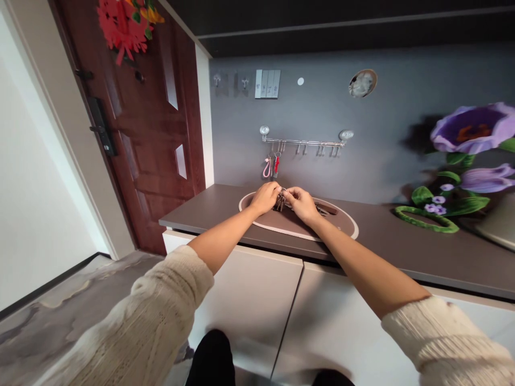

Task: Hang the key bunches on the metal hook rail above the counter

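Observation:
A bunch of keys [280,202] hangs on a metal ring [284,189] between my two hands, just over a brown oval mat [263,227] with a pale rim. My left hand [266,197] pinches the bunch from the left, fingers closed. From the right, my right hand [301,203] grips the ring between thumb and fingertips. Behind that hand, more keys [322,210] and a brown strip [328,208] lie on the mat, partly hidden.
A hook rail [303,142] on the grey wall carries a pink loop [267,168] and a red key tag [276,164]. Purple artificial flowers [475,128] stand at the right of the countertop [386,241]. A dark red door [148,123] is at the left.

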Demonstrator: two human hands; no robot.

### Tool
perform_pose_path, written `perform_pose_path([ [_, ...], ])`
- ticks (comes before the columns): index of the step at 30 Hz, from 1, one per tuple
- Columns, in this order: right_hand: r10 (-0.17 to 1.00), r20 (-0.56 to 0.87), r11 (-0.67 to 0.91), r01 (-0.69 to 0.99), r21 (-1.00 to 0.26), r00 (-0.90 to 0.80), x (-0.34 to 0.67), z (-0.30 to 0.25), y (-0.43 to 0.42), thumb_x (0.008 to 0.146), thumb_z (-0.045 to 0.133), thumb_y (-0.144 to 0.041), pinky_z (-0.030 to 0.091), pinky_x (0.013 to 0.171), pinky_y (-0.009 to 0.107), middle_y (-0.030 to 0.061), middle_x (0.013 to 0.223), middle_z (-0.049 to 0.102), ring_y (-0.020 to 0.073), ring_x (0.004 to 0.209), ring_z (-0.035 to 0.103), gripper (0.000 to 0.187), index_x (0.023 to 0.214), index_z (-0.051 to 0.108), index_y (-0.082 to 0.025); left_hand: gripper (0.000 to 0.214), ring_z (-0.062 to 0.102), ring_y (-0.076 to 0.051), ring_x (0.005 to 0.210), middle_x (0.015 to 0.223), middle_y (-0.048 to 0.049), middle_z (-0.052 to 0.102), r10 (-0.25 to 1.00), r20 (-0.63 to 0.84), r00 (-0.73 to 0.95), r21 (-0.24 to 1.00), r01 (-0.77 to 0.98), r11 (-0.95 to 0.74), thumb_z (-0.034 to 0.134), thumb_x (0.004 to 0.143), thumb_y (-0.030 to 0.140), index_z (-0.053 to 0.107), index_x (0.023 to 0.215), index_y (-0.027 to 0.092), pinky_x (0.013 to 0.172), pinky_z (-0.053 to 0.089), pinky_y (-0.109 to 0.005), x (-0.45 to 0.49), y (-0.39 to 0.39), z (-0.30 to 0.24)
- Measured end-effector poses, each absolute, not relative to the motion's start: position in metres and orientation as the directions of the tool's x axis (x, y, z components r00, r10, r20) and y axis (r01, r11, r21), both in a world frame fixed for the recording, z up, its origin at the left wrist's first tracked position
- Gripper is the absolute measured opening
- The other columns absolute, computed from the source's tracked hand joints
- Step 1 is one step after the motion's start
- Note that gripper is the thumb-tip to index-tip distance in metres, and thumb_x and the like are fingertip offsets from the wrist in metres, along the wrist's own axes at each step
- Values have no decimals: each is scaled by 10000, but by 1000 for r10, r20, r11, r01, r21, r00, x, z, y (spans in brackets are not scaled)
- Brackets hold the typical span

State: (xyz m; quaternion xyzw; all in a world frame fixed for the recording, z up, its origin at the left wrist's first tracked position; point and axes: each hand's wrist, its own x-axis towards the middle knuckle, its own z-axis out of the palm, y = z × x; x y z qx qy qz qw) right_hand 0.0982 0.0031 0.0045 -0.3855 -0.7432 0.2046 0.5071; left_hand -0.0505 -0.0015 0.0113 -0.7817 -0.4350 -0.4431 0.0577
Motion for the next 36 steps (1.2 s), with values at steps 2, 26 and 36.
perform_pose_path([
  [2, 795, 574, 606, 293, -740, -194, 98, 3, 4, 709, 530, -467, 410, 606, 243, -7, 658, 550, 101, 595, 480, 326, 776, 549, -149, 258, 500, -134, 774, 816, -34, 585, 623, 753, 213, 300, 731, -612, 303, 882, 270, 512, 773, 164, 723, 373, -255, -50, -1, 11],
  [26, 791, 608, 585, 209, -784, 65, 105, 36, 12, 610, 580, -536, 396, 664, 286, 30, 695, 592, 135, 635, 499, 407, 715, 585, -143, 309, 516, -159, 768, 783, -50, 584, 654, 741, 153, 281, 814, -508, 262, 886, 261, 515, 734, 171, 698, 363, -272, -50, 7, 6],
  [36, 757, 649, 622, 223, -750, 71, 101, 62, 42, 642, 552, -501, 367, 623, 259, -4, 616, 546, 104, 576, 453, 364, 692, 573, -142, 297, 540, -167, 781, 790, -60, 604, 703, 710, 36, 358, 842, -404, 273, 877, 242, 517, 723, 171, 695, 363, -274, -55, 19, 2],
])
